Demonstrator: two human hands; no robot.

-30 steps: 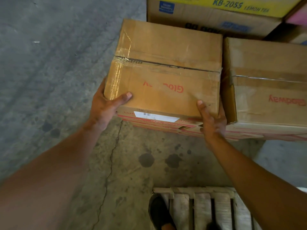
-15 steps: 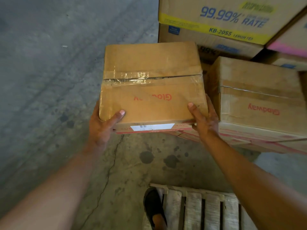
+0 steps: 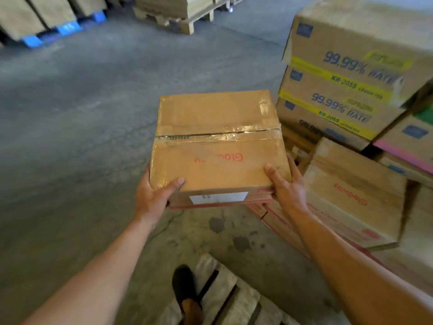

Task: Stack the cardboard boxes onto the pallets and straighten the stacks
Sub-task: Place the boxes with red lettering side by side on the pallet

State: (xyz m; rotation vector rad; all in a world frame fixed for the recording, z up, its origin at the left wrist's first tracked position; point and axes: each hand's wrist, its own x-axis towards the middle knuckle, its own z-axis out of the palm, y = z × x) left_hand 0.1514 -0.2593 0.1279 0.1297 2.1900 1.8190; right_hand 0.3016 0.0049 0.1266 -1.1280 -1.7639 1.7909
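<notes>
I hold a taped brown cardboard box (image 3: 218, 141) with red "Glodway" print in the air over the concrete floor. My left hand (image 3: 153, 195) grips its near left corner, thumb on top. My right hand (image 3: 288, 186) grips its near right corner, thumb on top too. A second Glodway box (image 3: 356, 191) lies to the right on more such boxes. A pale wooden pallet (image 3: 225, 294) lies on the floor below, near my black shoe (image 3: 185, 287).
Stacked cartons with blue "99.99% RATE" print and yellow bands (image 3: 351, 73) rise at the right. Far off stand loaded stacks on blue pallets (image 3: 68, 26) and a wooden pallet load (image 3: 185, 12). Grey concrete floor (image 3: 70, 137) spreads to the left.
I have lifted the box off the pile and drawn it away to the left and toward me. My view has risen, showing the far pallets.
</notes>
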